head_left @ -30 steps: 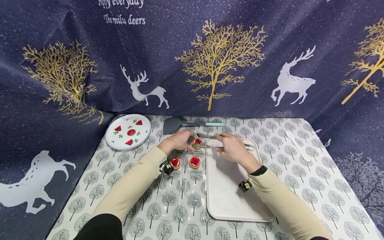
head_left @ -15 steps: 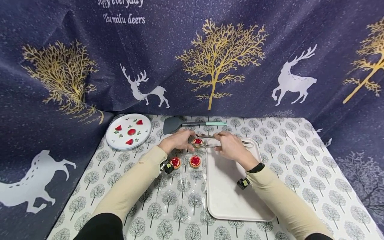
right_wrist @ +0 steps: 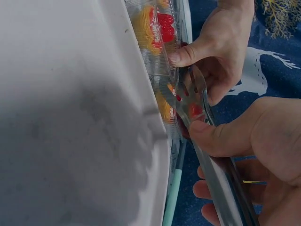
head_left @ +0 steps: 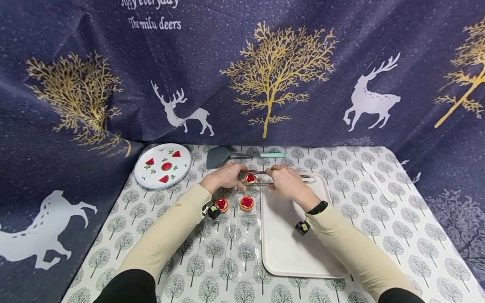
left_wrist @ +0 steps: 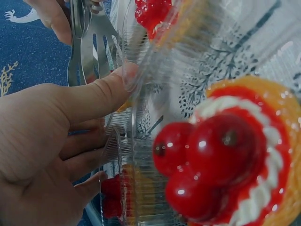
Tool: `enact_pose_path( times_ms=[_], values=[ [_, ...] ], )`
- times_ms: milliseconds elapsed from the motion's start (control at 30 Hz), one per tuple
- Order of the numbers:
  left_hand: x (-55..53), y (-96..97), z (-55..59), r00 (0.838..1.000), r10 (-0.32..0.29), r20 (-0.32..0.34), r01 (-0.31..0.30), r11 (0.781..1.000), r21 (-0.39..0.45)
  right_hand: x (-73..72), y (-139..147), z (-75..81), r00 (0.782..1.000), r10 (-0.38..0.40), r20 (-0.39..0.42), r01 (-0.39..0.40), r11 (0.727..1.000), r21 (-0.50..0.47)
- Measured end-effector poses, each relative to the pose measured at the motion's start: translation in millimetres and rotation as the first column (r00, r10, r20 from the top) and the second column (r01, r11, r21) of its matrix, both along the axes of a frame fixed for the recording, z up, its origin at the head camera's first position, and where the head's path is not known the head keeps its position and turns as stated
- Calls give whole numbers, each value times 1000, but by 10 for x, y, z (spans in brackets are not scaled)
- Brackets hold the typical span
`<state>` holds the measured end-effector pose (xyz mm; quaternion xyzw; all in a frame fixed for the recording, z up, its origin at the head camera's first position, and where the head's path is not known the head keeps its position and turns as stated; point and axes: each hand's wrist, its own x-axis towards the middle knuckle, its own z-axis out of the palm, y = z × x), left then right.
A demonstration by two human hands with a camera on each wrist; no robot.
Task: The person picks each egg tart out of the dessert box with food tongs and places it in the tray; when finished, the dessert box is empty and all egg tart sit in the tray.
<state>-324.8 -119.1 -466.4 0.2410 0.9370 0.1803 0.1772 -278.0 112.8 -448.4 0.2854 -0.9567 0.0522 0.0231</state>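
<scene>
Right hand (head_left: 285, 182) grasped tongs (right_wrist: 214, 188), forked ends standing either side of the far-right tart (head_left: 251, 178); contact with it could not be told. Tart sat in the clear box (head_left: 229, 263), left of the tray (head_left: 299, 254). Left hand (head_left: 226, 176) pinched the box's edge at the far end.

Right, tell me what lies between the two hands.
In the head view, the forked ends of the metal tongs and a red-topped tart lie between the left hand and the right hand.
</scene>
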Motion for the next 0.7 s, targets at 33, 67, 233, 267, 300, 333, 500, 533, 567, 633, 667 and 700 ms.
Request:
enact_pose_path(
  times_ms=[33,67,233,267,300,333,500,533,567,633,667,700],
  values=[
    [1,3,3,1000,2,3,-2,1000,2,-2,-6,0,1000,2,-4,-2,1000,6],
    [4,6,5,1000,4,6,-4,1000,3,-3,-12,-1,1000,3,-5,-3,1000,12],
    [15,11,13,1000,19,11,-19,1000,2,0,-37,-1,1000,5,-20,-4,1000,23],
    [18,13,14,1000,21,12,-21,1000,2,2,-39,0,1000,3,-24,-3,1000,21],
    [19,13,16,1000,24,13,-24,1000,4,3,-42,1,1000,2,-28,-2,1000,21],
    [19,15,17,1000,24,12,-25,1000,3,4,-44,3,999,3,-34,-3,1000,21],
    [14,15,18,1000,22,6,-22,1000,6,-2,-59,12,999,8,-49,-6,999,36],
    [12,15,17,1000,19,1,-19,1000,5,-4,-61,13,999,8,-50,-6,999,39],
    [12,13,17,1000,18,0,-18,1000,6,-5,-63,14,999,6,-47,-4,999,39],
    [10,10,12,1000,11,-1,-11,1000,4,-6,-65,13,999,-5,-41,7,1000,28],
    [10,10,10,1000,6,-2,-6,1000,4,-6,-64,12,999,-11,-37,12,1000,22],
    [10,8,10,1000,3,0,-3,1000,5,-6,-62,10,999,-18,-34,19,1000,13]
  ],
)
